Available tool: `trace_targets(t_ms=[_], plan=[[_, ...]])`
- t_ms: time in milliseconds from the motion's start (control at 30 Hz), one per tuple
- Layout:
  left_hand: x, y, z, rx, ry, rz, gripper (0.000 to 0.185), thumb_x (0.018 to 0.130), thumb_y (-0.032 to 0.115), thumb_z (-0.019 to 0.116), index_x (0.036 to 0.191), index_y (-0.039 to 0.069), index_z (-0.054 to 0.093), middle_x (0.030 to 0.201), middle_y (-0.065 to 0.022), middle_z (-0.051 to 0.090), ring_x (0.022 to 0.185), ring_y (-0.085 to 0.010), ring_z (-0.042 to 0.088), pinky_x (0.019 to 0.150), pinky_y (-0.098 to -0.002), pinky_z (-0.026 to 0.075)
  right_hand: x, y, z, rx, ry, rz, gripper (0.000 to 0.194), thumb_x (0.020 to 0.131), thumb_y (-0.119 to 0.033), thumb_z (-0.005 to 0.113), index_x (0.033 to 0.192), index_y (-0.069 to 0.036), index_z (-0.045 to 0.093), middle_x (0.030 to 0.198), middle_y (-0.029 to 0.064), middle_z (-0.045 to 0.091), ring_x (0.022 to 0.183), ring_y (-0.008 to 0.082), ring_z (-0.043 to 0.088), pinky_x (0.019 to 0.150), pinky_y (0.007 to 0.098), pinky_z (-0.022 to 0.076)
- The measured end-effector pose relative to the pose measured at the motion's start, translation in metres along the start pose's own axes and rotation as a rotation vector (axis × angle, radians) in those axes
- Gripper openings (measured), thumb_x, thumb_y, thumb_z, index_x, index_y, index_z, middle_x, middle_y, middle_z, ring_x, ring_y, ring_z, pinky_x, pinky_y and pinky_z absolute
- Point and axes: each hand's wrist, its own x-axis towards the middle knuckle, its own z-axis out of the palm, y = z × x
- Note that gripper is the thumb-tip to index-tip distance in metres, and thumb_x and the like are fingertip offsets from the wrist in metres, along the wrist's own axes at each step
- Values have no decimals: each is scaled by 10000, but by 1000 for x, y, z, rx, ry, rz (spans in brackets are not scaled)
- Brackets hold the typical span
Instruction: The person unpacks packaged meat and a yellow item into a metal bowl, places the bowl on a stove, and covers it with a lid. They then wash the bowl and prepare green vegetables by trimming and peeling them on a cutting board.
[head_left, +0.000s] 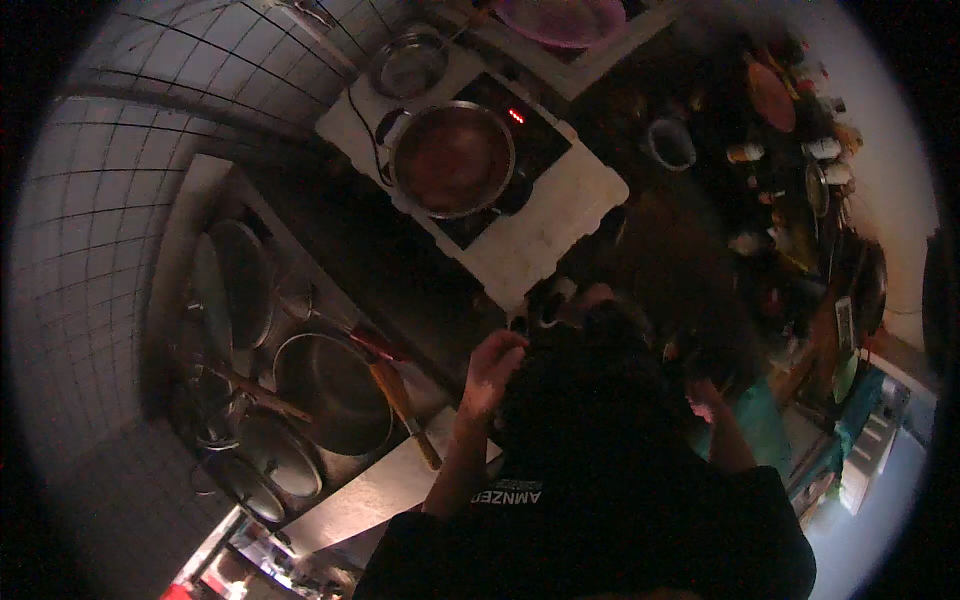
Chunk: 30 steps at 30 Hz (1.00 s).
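Note:
My left hand (495, 364) is raised in front of my dark shirt (645, 480), its fingers curled, close to the near corner of a pale table (570, 202). Whether something small is between those fingers is too dark to tell. Low by my other side is my right hand (701, 401), dim and partly in shadow. A teal cloth or surface (757, 424) lies next to it. Before me on the table, a wide metal pot (452, 159) with reddish-brown contents sits on a black induction cooker (544, 146), whose red display (517, 115) is lit.
A glass lid or bowl (410, 66) rests behind the pot. At left, a sink (202, 172) holds a large pot (334, 394), several lids (279, 454) and a wooden-handled utensil (405, 409). A pink basin (562, 19) is at the top; bottles (746, 153) and clutter line the right.

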Motion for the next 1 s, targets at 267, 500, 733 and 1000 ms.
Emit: trace_targets(t_ms=[267, 500, 733, 1000], plan=[[56, -14, 41, 81, 147, -94, 199, 911, 198, 662, 1024, 35, 643, 874, -12, 611, 805, -94, 545, 717, -264, 458, 56, -159, -269, 961, 459, -492, 263, 899, -305, 612, 1012, -71, 654, 882, 30, 613, 715, 127, 526, 614, 301, 462], [138, -11, 146, 350, 184, -224, 273, 898, 270, 666, 1023, 27, 656, 926, -58, 661, 871, -152, 604, 775, -307, 492, 10, -425, -585, 594, 660, -1140, 311, 938, -239, 609, 1193, -65, 579, 1003, 74, 651, 915, 183, 603, 852, 320, 483], [198, 13, 247, 692, 135, -179, 275, 887, 273, 677, 1030, 39, 661, 932, -95, 674, 881, -168, 628, 792, -325, 505, 13, -458, -681, 650, 970, -1324, 293, 757, -180, 708, 1040, -109, 683, 935, 117, 696, 880, 287, 689, 789, 404, 553], [330, 63, 291, 846, -235, -98, 232, 903, 250, 655, 1014, 46, 656, 871, -85, 682, 826, -160, 642, 776, -321, 508, 122, -238, -553, 133, 686, -934, 636, 781, -130, 679, 1394, -161, 513, 1187, 185, 644, 1069, 375, 623, 947, 414, 494]])
